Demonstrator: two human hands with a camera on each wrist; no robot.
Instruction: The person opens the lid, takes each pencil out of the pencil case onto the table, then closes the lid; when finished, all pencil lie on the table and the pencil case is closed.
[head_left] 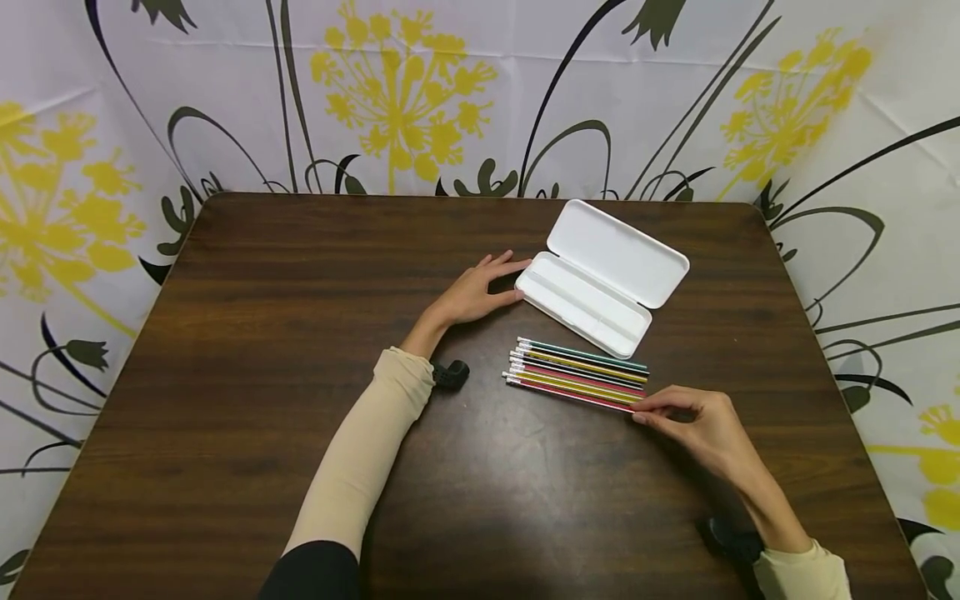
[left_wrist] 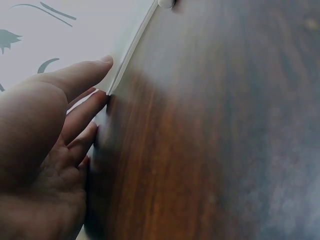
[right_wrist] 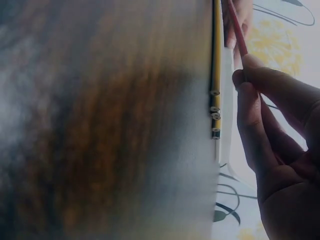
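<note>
My right hand (head_left: 701,425) pinches the right end of a red pencil (right_wrist: 238,31) between thumb and fingertips; in the right wrist view this pencil is tilted off the others. The pencils (head_left: 577,362), striped in green, black, yellow and red, lie side by side in a row, their eraser ends to the left. Behind them a white pencil case (head_left: 570,293) stands open, its lid (head_left: 618,254) laid back and its compartments bare. My left hand (head_left: 474,292) touches the case's left end with thumb and index finger extended, also seen along the case edge (left_wrist: 131,50) in the left wrist view.
The brown wooden table (head_left: 262,333) carries the case and pencils right of centre. A floral cloth (head_left: 450,100) hangs behind its far edge and at both sides. A black wrist device (head_left: 452,376) sits at my left cuff, another (head_left: 727,540) at the right.
</note>
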